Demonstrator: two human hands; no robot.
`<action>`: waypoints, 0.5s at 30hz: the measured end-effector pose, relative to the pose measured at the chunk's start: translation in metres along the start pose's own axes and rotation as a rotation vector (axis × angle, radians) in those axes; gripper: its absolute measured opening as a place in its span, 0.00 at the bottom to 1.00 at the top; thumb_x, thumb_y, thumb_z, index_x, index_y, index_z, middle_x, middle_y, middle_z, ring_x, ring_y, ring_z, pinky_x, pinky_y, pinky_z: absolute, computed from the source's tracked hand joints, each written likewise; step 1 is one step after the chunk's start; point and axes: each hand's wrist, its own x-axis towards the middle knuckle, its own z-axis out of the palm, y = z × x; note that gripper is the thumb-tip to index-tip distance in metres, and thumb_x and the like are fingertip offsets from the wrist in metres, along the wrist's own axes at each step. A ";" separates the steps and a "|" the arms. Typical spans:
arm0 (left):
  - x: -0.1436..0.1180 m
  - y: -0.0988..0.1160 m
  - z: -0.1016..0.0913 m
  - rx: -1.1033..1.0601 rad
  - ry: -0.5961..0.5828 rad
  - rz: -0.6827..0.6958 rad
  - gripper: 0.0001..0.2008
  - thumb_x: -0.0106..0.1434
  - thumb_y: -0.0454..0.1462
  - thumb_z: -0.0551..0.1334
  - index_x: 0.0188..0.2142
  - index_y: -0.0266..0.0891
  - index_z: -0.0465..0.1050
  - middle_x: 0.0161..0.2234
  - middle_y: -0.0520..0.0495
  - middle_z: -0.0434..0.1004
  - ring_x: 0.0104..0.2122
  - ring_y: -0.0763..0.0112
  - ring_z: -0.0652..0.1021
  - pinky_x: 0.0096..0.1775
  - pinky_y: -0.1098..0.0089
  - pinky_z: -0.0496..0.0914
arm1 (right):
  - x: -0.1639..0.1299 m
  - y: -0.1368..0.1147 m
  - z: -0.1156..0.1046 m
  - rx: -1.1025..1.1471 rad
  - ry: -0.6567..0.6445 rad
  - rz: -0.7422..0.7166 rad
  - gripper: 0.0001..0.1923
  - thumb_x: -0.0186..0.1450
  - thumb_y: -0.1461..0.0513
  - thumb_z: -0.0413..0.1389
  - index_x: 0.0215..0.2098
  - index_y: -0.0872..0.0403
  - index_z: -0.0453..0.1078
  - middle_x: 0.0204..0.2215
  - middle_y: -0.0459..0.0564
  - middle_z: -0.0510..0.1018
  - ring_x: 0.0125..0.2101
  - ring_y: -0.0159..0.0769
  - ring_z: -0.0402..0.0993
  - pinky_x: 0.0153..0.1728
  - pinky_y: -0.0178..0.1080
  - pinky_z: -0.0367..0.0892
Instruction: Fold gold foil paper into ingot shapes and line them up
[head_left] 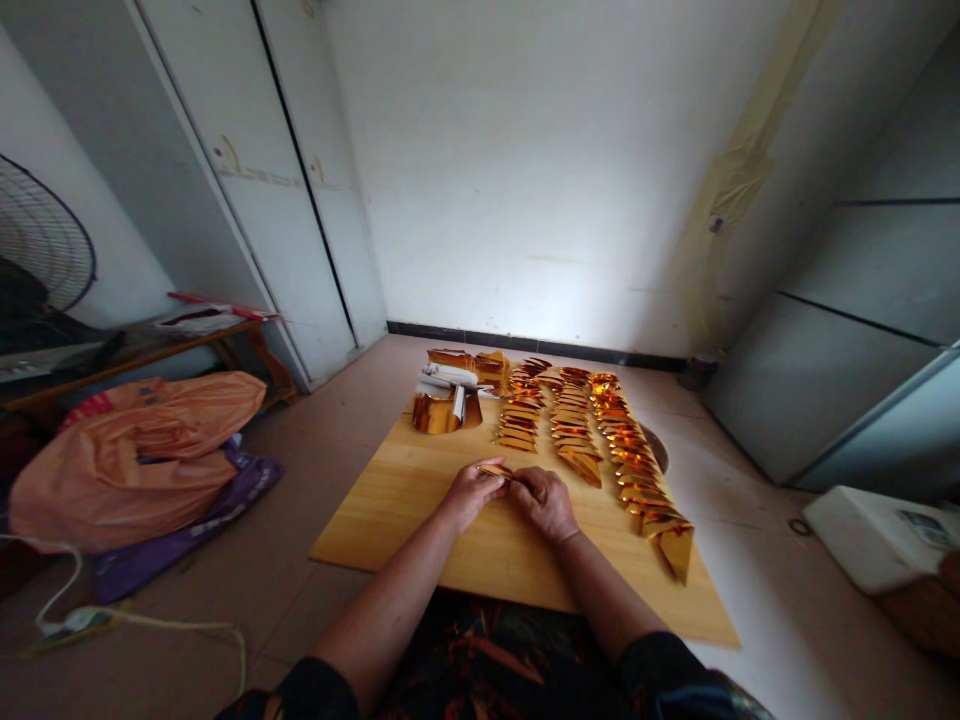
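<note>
Gold foil piece: a small shiny gold foil piece [496,470] sits pinched between both hands, just above the near middle of the wooden board [390,500].
Left hand: the left hand [471,492] is closed on the left end of the foil, fingers curled and thumb on top.
Right hand: the right hand [546,502] is closed on the right end, knuckles up; the two hands almost touch.
Folded rows: three rows of folded gold pieces [574,425] run from far to near on the right half of the board, the rightmost row [637,480] ending at a larger piece near the board's right edge.
Foil stock: a curled roll of gold foil [439,412] and white strips lie at the far left of the board.
Surroundings: an orange plastic bag [135,455] lies on the floor well to the left; a white box [877,535] sits at right.
Risk, creasing: thin foil probably tears or creases crookedly if the fingers press unevenly.
Risk, rows: a forearm sweeping right could likely scatter the near rows, since the pieces look light and loose.
Risk, light: the dim near side may hide a misaligned edge.
</note>
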 end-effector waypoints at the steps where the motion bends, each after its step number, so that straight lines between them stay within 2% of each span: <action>1: 0.000 0.000 0.000 0.005 0.001 0.001 0.25 0.45 0.32 0.71 0.45 0.32 0.73 0.35 0.44 0.77 0.35 0.69 0.77 0.41 0.67 0.71 | 0.000 0.000 0.000 0.002 -0.004 0.002 0.11 0.64 0.57 0.52 0.36 0.52 0.74 0.31 0.48 0.80 0.32 0.35 0.75 0.35 0.35 0.64; 10: -0.002 0.000 0.004 0.103 0.002 0.010 0.29 0.45 0.28 0.65 0.50 0.31 0.70 0.33 0.46 0.78 0.32 0.71 0.76 0.38 0.70 0.70 | 0.001 -0.001 0.003 0.037 -0.052 0.057 0.09 0.60 0.58 0.55 0.35 0.53 0.74 0.29 0.48 0.79 0.28 0.33 0.73 0.31 0.33 0.63; 15: -0.002 -0.001 0.004 0.136 0.020 0.024 0.28 0.45 0.27 0.63 0.49 0.31 0.71 0.34 0.45 0.79 0.33 0.70 0.77 0.37 0.70 0.70 | 0.002 0.000 0.004 0.113 -0.075 0.096 0.09 0.59 0.58 0.57 0.36 0.53 0.73 0.28 0.47 0.78 0.27 0.32 0.72 0.29 0.32 0.63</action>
